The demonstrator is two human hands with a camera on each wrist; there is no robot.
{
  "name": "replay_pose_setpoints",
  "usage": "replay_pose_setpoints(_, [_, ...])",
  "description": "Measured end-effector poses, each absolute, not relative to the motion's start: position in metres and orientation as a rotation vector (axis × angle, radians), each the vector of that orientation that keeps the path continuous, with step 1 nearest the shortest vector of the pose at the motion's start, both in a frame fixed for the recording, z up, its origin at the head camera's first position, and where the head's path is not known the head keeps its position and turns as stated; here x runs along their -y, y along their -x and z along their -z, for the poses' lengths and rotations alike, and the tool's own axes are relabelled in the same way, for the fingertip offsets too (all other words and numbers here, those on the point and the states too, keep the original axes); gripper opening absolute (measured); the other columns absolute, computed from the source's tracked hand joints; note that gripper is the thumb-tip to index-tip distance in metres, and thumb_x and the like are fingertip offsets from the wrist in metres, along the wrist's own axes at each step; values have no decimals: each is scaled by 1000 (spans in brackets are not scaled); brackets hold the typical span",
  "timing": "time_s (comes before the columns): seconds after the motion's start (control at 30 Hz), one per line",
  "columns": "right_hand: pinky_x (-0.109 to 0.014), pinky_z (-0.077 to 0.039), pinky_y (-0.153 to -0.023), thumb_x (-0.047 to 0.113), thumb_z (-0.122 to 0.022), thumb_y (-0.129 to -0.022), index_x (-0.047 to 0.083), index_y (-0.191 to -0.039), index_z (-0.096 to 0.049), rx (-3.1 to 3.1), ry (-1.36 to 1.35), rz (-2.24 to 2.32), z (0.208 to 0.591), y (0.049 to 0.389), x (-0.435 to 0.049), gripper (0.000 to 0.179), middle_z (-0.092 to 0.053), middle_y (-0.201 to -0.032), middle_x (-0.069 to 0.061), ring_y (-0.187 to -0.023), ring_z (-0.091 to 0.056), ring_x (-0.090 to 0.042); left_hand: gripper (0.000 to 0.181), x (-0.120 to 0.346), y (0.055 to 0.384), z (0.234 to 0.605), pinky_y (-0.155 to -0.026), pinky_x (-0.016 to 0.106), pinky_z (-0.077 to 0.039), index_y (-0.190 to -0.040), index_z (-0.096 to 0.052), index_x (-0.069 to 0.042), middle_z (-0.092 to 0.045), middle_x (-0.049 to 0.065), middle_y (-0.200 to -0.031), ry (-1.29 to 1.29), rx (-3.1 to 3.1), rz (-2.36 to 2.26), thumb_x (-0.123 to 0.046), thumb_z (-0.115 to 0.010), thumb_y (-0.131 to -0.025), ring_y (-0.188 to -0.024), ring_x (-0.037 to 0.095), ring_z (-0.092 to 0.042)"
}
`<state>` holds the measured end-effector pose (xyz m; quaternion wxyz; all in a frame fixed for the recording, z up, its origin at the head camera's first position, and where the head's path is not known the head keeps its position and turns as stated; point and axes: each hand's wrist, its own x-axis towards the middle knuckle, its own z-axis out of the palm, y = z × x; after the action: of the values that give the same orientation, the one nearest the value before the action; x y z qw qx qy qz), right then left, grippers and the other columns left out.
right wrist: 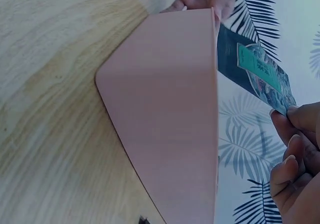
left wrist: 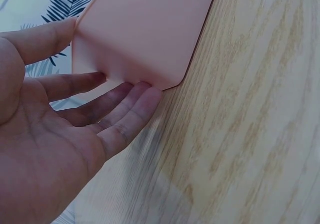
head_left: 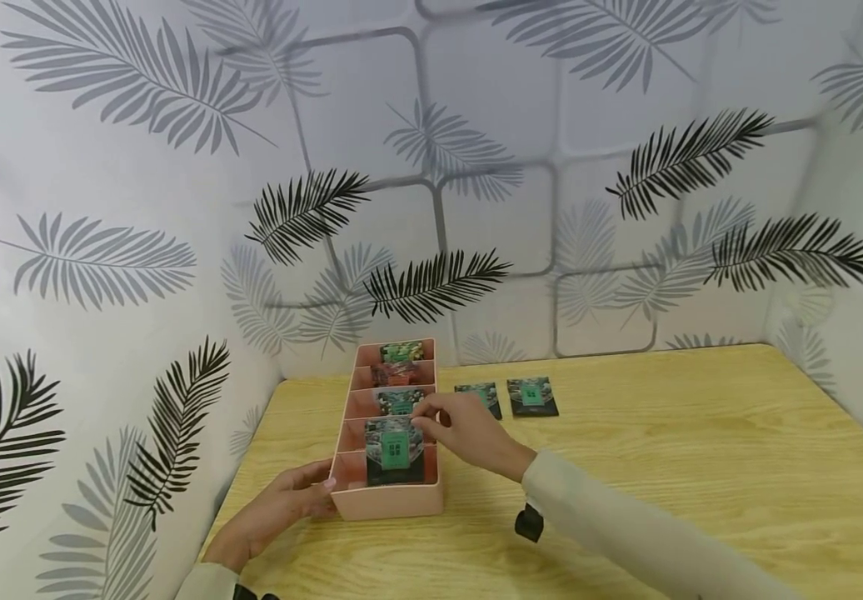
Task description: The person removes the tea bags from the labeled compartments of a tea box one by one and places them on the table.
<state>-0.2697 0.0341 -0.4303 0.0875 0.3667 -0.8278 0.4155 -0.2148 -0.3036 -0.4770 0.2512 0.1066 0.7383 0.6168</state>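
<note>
My right hand (head_left: 465,429) pinches a small dark packet with a green label (head_left: 396,451) by its upper corner, between thumb and fingertips. That packet stands in the nearest part of a pink divided box (head_left: 390,502); the right wrist view shows the packet (right wrist: 257,67) tilted, rising above the rim. At the box's near left corner my left hand (head_left: 292,502) holds on, thumb at the rim and fingertips against the outer wall (left wrist: 135,38). Farther back in the box stand another green-labelled packet (head_left: 400,402), a red packet (head_left: 397,373) and a yellow-green packet (head_left: 401,352).
Two more dark packets lie on the wooden table (head_left: 664,467) to the right of the box, one partly behind my right hand (head_left: 490,398), the other a full packet (head_left: 532,396) beside it. A leaf-patterned wall (head_left: 491,308) borders the table at the back and left.
</note>
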Motion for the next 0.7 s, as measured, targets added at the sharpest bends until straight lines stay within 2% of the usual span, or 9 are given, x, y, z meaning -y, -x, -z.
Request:
replay_pose_setpoints(0.2, [-24,-37,-49,24,-68,-102,17,-107,-77,2421,-1066,-1228,423,274,-43,13,-72,-90,10,-52,-45,-7,70,303,215,477,-108,47,-49,-160,-19,9,-33,29,-160,-299,-2005,-1683,-30,-50,-111,-127,30,-60])
replay_pose_setpoints(0.37, [-23,-37,-49,24,-68,-101,16,-108,-78,2418,-1056,-1227,421,276,-52,14,-71,-89,9,-52,-43,-7,68,303,215,477,-108,47,-49,-160,-19,8,-35,28,-159,-319,-1997,-1680,-29,-49,-111,-127,30,-60])
replay_pose_setpoints(0.6, [-25,-41,-51,24,-67,-102,19,-109,-78,2456,-1003,-1267,417,278,-65,14,-65,-73,8,-54,-49,-9,65,303,214,478,-108,45,-49,-160,-21,7,-38,27,-157,-325,-1988,-1692,-26,-49,-111,-126,29,-60])
replay_pose_setpoints(0.7, [-26,-41,-50,24,-68,-102,18,-110,-78,2449,-982,-1257,416,280,-72,14,-64,-72,10,-53,-48,-10,65,303,214,478,-107,45,-50,-160,-20,8,-37,29,-157,-340,-1985,-1696,-26,-48,-112,-126,28,-60])
